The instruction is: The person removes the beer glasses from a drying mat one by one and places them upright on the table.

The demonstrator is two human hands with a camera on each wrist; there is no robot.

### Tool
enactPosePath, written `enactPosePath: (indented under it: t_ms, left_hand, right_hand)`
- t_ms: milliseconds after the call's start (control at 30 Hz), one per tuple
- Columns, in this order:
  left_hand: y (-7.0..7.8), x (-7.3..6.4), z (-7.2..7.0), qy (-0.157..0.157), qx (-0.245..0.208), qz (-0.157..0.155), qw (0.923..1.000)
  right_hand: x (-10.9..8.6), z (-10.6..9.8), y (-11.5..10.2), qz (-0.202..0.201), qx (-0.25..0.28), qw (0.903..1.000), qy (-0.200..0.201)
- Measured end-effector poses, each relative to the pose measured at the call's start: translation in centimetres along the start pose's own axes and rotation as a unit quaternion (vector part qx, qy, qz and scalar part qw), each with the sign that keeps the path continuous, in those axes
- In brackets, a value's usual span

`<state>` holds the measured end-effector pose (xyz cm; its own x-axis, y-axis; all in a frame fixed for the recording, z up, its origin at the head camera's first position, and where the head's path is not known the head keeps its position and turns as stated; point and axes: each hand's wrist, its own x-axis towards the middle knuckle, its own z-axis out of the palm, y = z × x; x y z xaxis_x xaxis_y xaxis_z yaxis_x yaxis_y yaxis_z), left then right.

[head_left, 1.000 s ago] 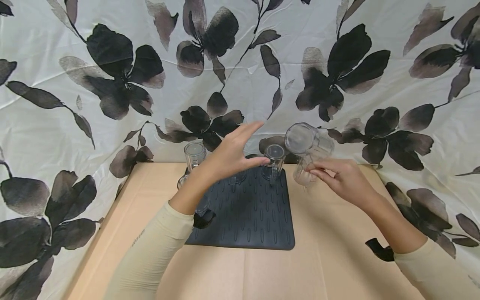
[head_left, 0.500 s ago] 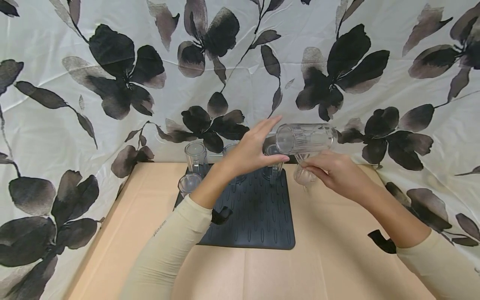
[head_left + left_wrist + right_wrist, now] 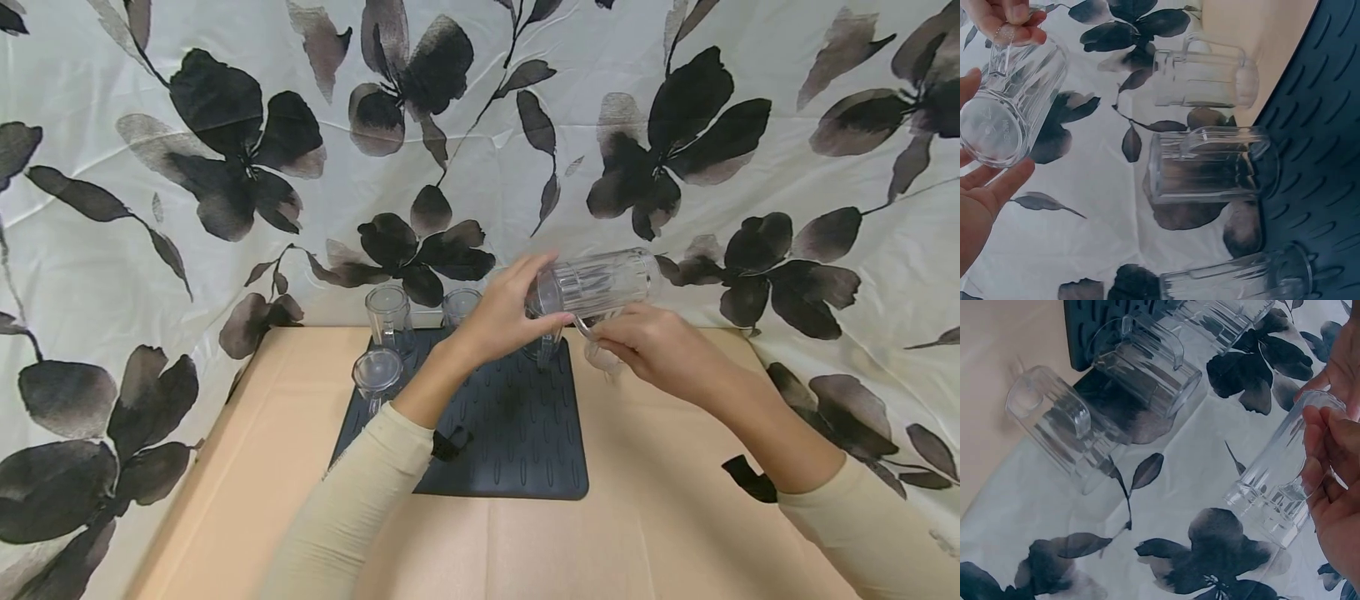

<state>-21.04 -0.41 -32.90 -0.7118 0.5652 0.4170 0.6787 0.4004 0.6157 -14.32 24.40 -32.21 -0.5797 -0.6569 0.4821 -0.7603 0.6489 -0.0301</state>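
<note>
A clear glass mug is held on its side in the air above the far right of the mat. My right hand pinches its handle from below. My left hand reaches across to the mug's base, with the thumb on one side and the fingers on the other. The left wrist view shows the mug's round base between the thumb and fingertips of that hand. In the right wrist view the mug has its mouth turned away from the left hand.
Several glass mugs, such as one at the back left and one nearer, stand on the dark ridged mat. Another mug stands on the table, right of the mat. Floral fabric hangs behind.
The mug has turned onto its side, base leftward, and shifted slightly left. My left hand has moved right and now meets its base. My right hand keeps the handle.
</note>
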Motion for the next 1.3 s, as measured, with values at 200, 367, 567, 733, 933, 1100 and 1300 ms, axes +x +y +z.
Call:
enactPosePath:
  t_ms: [200, 367, 567, 733, 933, 1100, 1300]
  left_hand:
    - [-0.7, -0.7, 1.0, 0.037, -0.041, -0.003, 0.9985]
    - [-1.2, -1.3, 1.4, 0.048, -0.059, -0.014, 0.9970]
    - [-1.4, -1.6, 1.6, 0.059, -0.064, -0.014, 0.9961]
    - [-1.4, -1.5, 1.2, 0.084, -0.066, -0.009, 0.9942]
    - [-1.4, -1.2, 0.7, 0.114, -0.067, 0.016, 0.9912]
    - [-1.6, -1.3, 0.9, 0.134, -0.084, 0.029, 0.9870]
    - [-1.7, -1.3, 1.7, 0.157, -0.092, 0.057, 0.9816]
  right_hand:
    - [-0.2, 0.9, -0.2, 0.003, 0.009, 0.9999, 0.011]
    - [-0.8, 1.9, -0.4, 0.016, 0.017, 0.9991, 0.035]
    - [-1.7, 2.5, -0.2, 0.042, 0.029, 0.9957, 0.078]
    - [-2.8, 1.6, -0.1, 0.116, 0.039, 0.9833, 0.135]
    - [-3.5, 0.9, 0.0, 0.216, 0.088, 0.9579, 0.168]
    - [-3.5, 1.4, 0.1, 0.283, 0.220, 0.9196, 0.161]
    - [-3.2, 2.1, 0.6, 0.296, 0.363, 0.8673, 0.169]
